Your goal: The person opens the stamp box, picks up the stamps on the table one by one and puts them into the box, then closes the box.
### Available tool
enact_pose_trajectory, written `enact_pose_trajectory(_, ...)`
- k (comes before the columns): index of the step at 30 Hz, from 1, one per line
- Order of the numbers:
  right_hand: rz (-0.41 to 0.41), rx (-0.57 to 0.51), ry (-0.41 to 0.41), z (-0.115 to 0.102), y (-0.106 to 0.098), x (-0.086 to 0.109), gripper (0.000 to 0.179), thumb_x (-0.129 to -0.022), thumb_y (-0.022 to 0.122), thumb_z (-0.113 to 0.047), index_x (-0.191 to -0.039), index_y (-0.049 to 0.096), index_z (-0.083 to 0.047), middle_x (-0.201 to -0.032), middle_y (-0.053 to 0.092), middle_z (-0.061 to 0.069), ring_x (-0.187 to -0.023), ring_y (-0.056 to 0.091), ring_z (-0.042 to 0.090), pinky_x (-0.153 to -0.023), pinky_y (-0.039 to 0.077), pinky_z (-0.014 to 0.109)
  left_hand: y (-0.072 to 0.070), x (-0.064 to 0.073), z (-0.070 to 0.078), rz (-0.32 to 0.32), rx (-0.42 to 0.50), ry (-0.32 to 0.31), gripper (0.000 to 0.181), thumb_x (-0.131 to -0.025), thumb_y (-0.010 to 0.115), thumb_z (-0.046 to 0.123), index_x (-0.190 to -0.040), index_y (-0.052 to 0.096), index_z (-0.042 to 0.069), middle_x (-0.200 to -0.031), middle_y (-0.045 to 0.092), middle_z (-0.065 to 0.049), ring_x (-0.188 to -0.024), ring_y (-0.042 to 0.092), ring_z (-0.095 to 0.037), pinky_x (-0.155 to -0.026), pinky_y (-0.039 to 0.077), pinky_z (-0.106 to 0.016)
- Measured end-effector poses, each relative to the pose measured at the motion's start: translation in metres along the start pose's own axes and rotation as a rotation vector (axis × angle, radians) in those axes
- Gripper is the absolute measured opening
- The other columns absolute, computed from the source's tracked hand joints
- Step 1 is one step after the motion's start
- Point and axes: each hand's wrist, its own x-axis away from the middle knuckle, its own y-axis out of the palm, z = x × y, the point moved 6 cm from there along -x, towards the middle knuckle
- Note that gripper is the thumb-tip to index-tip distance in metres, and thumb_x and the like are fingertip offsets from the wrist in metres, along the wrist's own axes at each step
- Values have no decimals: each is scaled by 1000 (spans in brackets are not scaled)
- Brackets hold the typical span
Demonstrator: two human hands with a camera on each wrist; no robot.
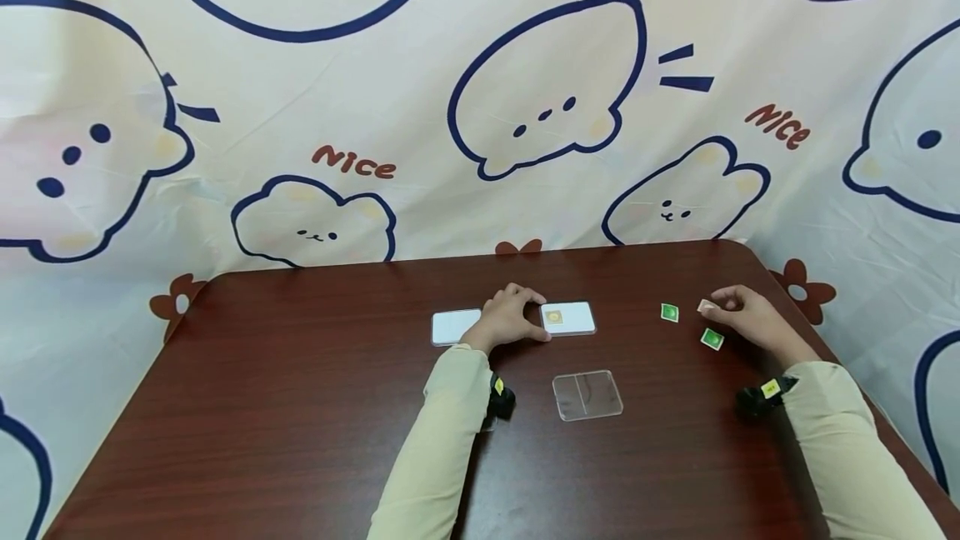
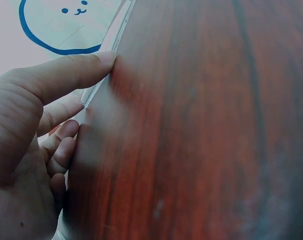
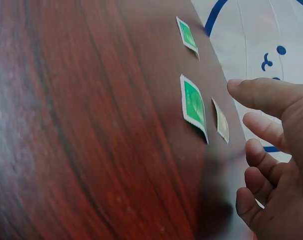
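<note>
My left hand holds the left end of a flat white rectangular case, thumb at the near corner and index finger at the far one. A small yellowish stamp lies on that case. Behind the left wrist, partly covered by the hand, is another flat white case. At the right, my right hand hovers with loosely bent fingers beside a pale stamp. In the right wrist view a gap shows between fingertips and stamp. Two green stamps with white edges, one nearer and one farther left, lie close by.
A clear plastic lid or shallow box lies on the dark wooden table between the forearms. A printed cloth hangs behind the table and along its sides. Black cameras are strapped on both wrists.
</note>
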Motion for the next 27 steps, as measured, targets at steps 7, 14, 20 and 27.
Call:
enact_pose_trajectory(7, 38, 36, -21, 7, -3, -3, 68, -94, 59, -43, -129, 42, 13, -110, 45, 25, -97, 44, 34, -79, 39, 38, -1, 1, 2, -1, 3, -5, 60, -80, 77, 40, -134, 55, 25, -143, 40, -6, -137, 34, -29, -112, 26, -47)
enact_pose_trajectory(14, 55, 92, -30, 9, -2, -6, 61, -93, 61, -40, -125, 47, 11, -107, 48, 25, -93, 46, 33, -77, 40, 38, -2, 1, 4, -1, -9, -9, 59, -81, 77, 40, -134, 55, 25, -143, 40, -6, -136, 35, -29, -111, 27, -47)
enact_pose_trajectory(20, 63, 124, -16, 9, 0, -6, 59, -92, 62, -40, -121, 51, 9, -107, 51, 27, -93, 48, 36, -78, 41, 44, -1, 1, 4, -7, -7, -11, 59, -81, 77, 40, -133, 55, 25, -143, 41, -6, -136, 35, -29, -112, 27, -47)
enact_pose_trajectory(27, 60, 125, -10, 6, 2, -6, 56, -93, 62, -38, -120, 52, 10, -109, 52, 29, -95, 49, 37, -80, 43, 48, -1, 3, 3, 6, 6, -18, 59, -80, 77, 40, -133, 56, 24, -143, 41, -7, -136, 35, -29, -112, 27, -47)
